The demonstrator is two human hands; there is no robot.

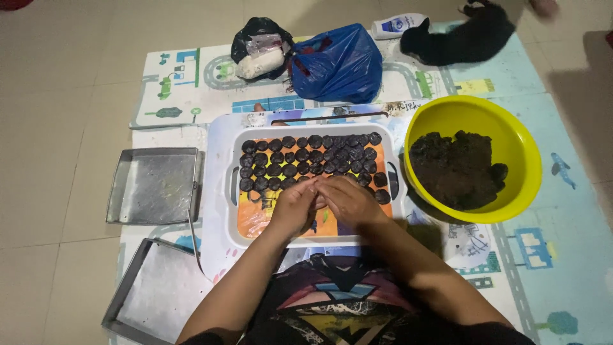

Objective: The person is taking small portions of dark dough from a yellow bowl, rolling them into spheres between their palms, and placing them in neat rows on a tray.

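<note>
While the left hand and right hand press together, fingertips meeting over a small piece I cannot make out, the rows of dark, flat round dough pieces lie just beyond them on the white plastic tray. The yellow plastic bowl of dark dough sits nearer the right hand.

Things lying around on the play mat

Two metal trays lie at the left; a blue plastic bag, a black bag, a white bottle and a black cat are at the far edge.
</note>
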